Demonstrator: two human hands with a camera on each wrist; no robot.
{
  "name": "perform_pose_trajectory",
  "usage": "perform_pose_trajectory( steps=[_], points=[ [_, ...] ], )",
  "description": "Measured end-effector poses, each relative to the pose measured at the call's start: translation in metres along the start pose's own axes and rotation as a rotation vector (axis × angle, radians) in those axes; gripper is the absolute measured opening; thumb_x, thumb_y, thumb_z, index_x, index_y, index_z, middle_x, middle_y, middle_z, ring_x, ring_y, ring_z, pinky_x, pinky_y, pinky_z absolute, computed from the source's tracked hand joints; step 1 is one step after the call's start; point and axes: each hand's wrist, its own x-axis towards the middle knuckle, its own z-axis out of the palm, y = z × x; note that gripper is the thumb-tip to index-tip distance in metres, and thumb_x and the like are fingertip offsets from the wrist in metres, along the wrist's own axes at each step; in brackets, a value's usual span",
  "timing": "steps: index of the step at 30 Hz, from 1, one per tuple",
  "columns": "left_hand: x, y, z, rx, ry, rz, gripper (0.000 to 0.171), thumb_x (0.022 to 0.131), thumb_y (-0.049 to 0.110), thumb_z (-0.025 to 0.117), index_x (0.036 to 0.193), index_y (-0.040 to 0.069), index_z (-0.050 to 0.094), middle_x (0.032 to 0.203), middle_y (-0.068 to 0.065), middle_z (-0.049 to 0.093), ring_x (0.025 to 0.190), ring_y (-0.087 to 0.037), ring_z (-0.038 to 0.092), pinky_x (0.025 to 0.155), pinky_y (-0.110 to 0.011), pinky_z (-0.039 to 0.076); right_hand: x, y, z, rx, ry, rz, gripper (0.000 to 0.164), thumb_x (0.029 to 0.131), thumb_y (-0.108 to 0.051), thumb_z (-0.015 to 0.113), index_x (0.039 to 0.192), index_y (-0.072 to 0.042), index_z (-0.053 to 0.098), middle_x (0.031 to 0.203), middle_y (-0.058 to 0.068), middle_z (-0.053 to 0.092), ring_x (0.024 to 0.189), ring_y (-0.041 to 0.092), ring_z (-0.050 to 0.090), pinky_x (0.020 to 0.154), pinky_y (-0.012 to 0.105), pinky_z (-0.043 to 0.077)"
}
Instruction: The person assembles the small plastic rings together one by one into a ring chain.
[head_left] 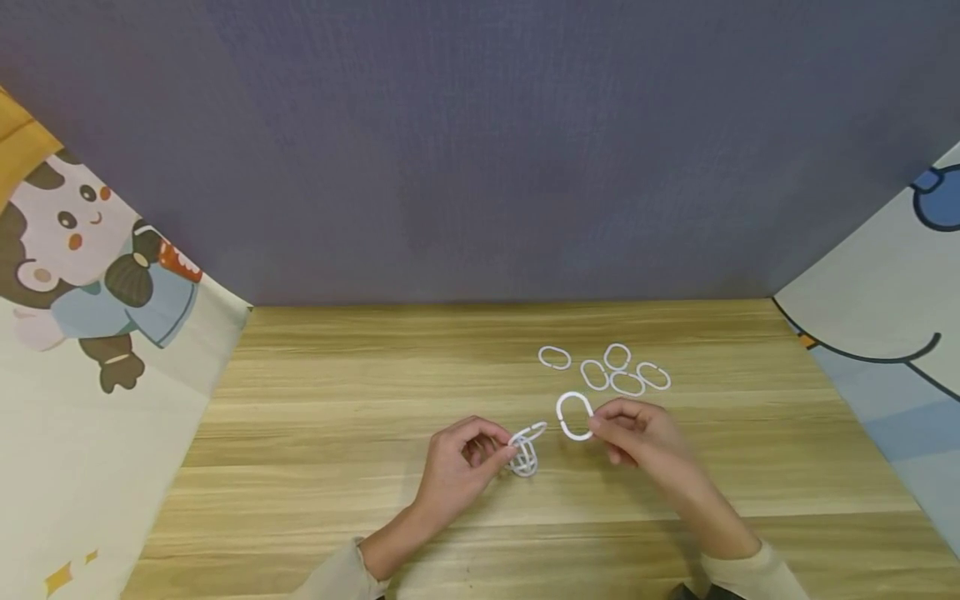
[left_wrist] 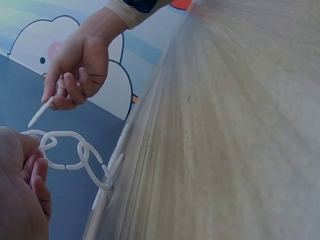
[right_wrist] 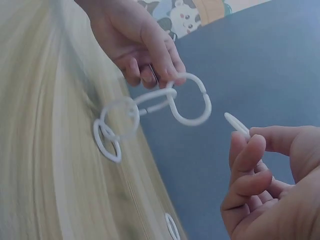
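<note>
My left hand pinches the top of a short chain of white oval plastic links between thumb and index finger. Its links pass through one another and hang down, the lowest reaching the table top in the left wrist view. One end link sticks out to the right from the fingertips. To the right, my right hand pinches a single white oval link by its side, raised over the table. Small gaps show in this link's outline. It stands apart from the chain, a short way from the end link.
Several loose white links lie in a cluster on the wooden table, beyond my right hand. One more link lies just left of them. A grey-blue panel rises at the back, with cartoon-printed walls at both sides.
</note>
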Motion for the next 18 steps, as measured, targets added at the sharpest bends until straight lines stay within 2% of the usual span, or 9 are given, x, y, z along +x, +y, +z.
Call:
perform_pose_trajectory(
  steps=[8,14,18],
  points=[
    [0.000,-0.001,0.000,0.000,-0.006,0.014,0.012,0.093,0.009,0.090,0.099,0.010,0.081,0.088,-0.001,0.075,0.070,-0.003,0.058,0.058,-0.021,0.051,0.001,0.002,0.017,0.027,-0.062,0.020,0.026,0.105,-0.011,0.074,0.110,0.013,0.067,0.084,0.005,0.075,0.060,0.007,0.055,0.054,0.022,0.039],
    [0.000,-0.002,0.001,0.020,-0.018,0.023,0.012,0.092,0.008,0.090,0.099,0.011,0.081,0.088,0.001,0.075,0.071,-0.003,0.059,0.059,-0.021,0.052,0.004,0.003,0.026,0.030,-0.088,-0.009,0.028,0.105,-0.010,0.073,0.111,0.016,0.065,0.084,0.009,0.075,0.060,0.006,0.054,0.053,0.019,0.038],
    [0.000,-0.001,0.001,0.030,-0.024,0.025,0.013,0.091,0.007,0.091,0.099,0.010,0.081,0.089,0.001,0.076,0.072,-0.002,0.060,0.059,-0.020,0.052,0.003,0.004,0.028,0.032,-0.115,-0.023,0.026,0.105,-0.009,0.071,0.111,0.016,0.065,0.085,0.007,0.076,0.060,0.005,0.053,0.051,0.018,0.038]
  ],
)
